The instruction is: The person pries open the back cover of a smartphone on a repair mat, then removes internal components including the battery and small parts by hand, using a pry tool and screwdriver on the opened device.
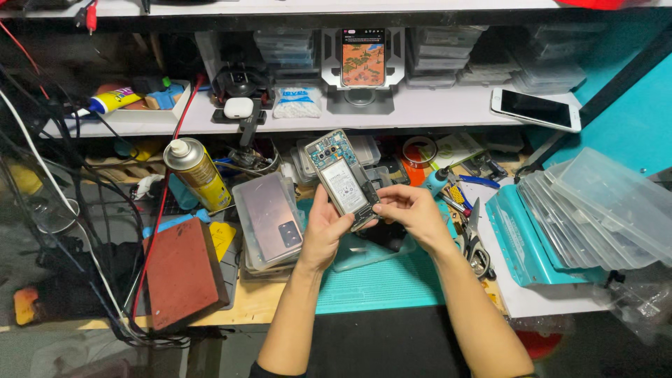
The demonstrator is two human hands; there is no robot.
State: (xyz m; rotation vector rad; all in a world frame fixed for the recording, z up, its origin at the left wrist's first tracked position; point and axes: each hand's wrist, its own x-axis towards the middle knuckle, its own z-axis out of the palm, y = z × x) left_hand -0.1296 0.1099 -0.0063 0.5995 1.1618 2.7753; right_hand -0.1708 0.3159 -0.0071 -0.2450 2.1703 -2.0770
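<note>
Phone with its back cover already off sits raised over the green mat, battery and circuit board bare. Left hand grips its lower edge from 7 o'clock; right hand pinches the side at 3 o'clock. Inner parts look still in place, so most stripping seems undone. Spray can stands at 9 o'clock.

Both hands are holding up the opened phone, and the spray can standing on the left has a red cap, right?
Not quite: the head view shows the spray can has a white cap. The left hand and right hand do hold the opened phone.
</note>
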